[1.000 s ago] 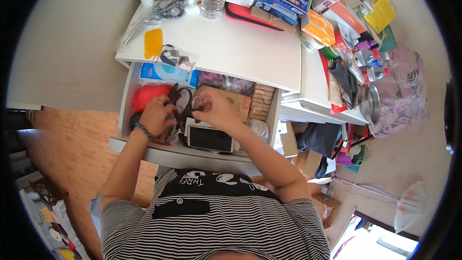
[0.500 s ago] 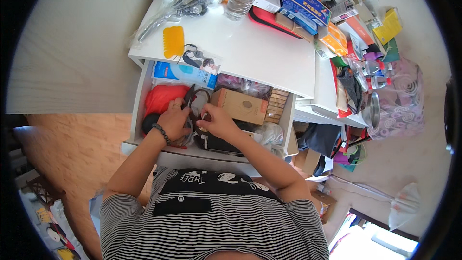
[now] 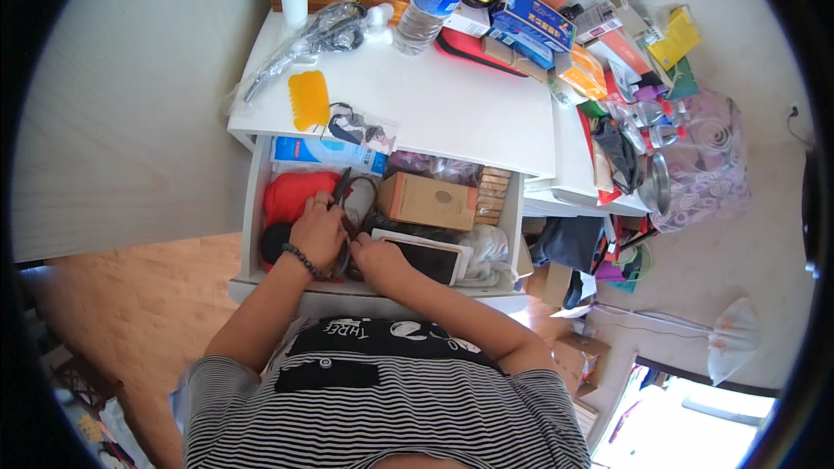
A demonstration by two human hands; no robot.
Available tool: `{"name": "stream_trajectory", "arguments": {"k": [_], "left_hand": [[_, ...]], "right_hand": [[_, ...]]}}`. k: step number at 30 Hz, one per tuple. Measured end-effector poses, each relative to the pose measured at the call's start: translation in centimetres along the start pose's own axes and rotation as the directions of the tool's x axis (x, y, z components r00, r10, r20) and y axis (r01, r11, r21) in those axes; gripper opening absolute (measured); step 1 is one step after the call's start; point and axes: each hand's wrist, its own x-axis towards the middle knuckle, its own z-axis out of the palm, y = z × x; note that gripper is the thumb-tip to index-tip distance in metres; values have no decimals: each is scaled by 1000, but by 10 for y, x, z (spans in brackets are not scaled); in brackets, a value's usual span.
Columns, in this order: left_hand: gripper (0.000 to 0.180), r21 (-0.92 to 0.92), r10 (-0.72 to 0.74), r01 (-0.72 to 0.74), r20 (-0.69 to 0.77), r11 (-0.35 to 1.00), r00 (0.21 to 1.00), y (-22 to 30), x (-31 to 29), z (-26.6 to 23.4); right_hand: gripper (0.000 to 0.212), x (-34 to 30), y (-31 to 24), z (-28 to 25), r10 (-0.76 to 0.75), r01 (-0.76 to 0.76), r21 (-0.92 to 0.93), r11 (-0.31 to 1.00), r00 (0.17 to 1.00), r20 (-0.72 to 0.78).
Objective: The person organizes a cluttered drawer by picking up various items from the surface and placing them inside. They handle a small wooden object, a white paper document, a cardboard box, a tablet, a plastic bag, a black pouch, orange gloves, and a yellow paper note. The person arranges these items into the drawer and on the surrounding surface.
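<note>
An open white drawer [image 3: 254, 208] sits under the desk top. My left hand [image 3: 314, 233], with a bead bracelet on the wrist, rests on a red pouch [image 3: 291, 194], its fingers curled on a dark looped strap [image 3: 349, 194]. My right hand [image 3: 375, 258] is close beside it near the drawer's front, fingers closed on the strap's lower end. A white-framed phone [image 3: 426, 258] lies just right of that hand. A brown cardboard box [image 3: 427, 201] lies behind the phone. A blue and white packet [image 3: 323, 153] lies at the drawer's back.
On the white desk top [image 3: 452, 113] lie a yellow comb [image 3: 307, 98], a plastic water bottle [image 3: 430, 0], a bagged cable [image 3: 304, 39] and several coloured boxes [image 3: 534, 22]. A patterned bin [image 3: 704, 165] stands at the right. A crumpled clear bag [image 3: 488, 247] fills the drawer's right end.
Both hands have drawn back toward the drawer's front left. My right hand has come off the area above the phone and now sits left of it.
</note>
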Motion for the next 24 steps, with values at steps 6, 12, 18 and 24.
{"name": "stream_trajectory", "arguments": {"k": [6,12,18,24], "left_hand": [[31,22,-33,33,-13,999,999,5,0,2],[32,61,-26,29,-46,998,999,7,-2,6],[32,-55,75,-86,-184,995,980,2,2,4],[28,-809,-113,-34,-123,587,986,20,27,6]], "right_hand": [[9,4,16,13,-120,116,-37,993,984,-128],[9,-5,12,17,-67,66,-34,997,997,-31],[23,-16,19,-44,-190,252,187,950,936,-297],[28,46,57,-130,-312,198,-242,950,644,-698]]}}
